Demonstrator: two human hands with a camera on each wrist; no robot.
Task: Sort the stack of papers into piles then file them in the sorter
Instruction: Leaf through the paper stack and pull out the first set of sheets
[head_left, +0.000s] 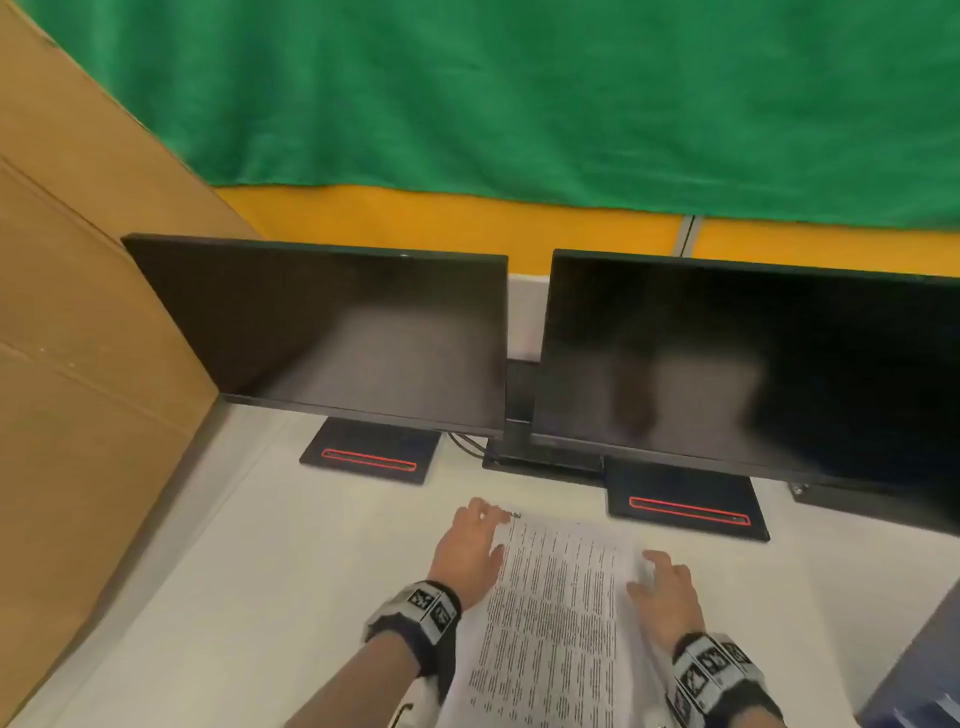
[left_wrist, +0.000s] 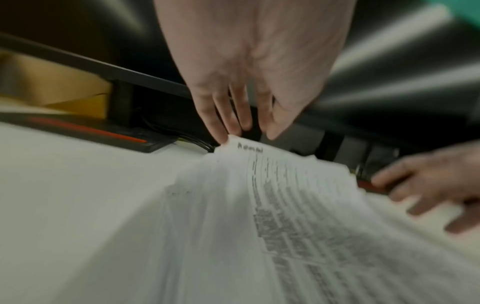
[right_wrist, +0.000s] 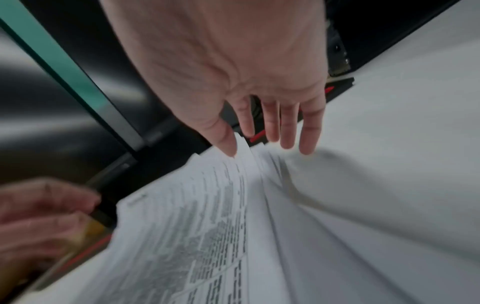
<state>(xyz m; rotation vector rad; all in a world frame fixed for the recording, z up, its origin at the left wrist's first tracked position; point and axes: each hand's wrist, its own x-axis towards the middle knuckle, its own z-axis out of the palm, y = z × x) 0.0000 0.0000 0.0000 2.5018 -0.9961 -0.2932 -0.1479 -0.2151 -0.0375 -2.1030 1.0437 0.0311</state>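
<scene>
A stack of printed papers (head_left: 556, 613) lies on the white desk (head_left: 260, 597), in front of me between both hands. My left hand (head_left: 475, 535) is at the stack's far left corner. In the left wrist view, the left hand (left_wrist: 246, 127) has nearly straight fingers, and its fingertips (left_wrist: 223, 135) touch the corner of the fanned sheets (left_wrist: 259, 205). My right hand (head_left: 660, 577) is at the stack's right edge. In the right wrist view, the right hand (right_wrist: 259, 144) has straight, spread fingers and its thumb tip meets the papers (right_wrist: 207, 226). No sorter is in view.
Two dark monitors (head_left: 332, 332) (head_left: 753, 364) stand close behind the papers, their black bases (head_left: 371, 457) (head_left: 685, 506) on the desk. A cardboard wall (head_left: 78, 312) borders the left side. A grey object (head_left: 914, 670) sits at the bottom right corner.
</scene>
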